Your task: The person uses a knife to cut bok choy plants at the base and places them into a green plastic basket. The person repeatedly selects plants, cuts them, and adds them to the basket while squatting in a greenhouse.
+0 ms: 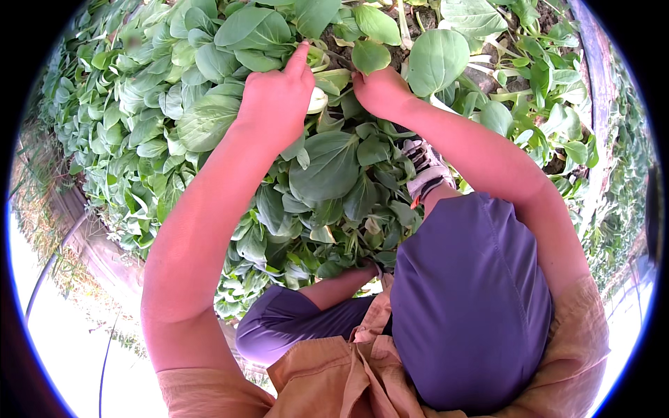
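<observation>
My left hand is closed around a bok choy plant, index finger pointing forward along its pale green stalks. The thumb side is partly hidden. Beside the heel of that hand shows the white base of another bok choy; I cannot tell whether the hand holds it too. Just to the right, my right hand is curled low by the soil, its fingers partly covered by a round leaf. From it a thin dark blade-like tool reaches toward the stalks, mostly hidden among leaves.
Dense bok choy fills the bed on the left. Loose plants with pale stalks lie on soil at right. Dark leafy plants spread below my hands, near my shoe. Wooden bed edges run along both sides.
</observation>
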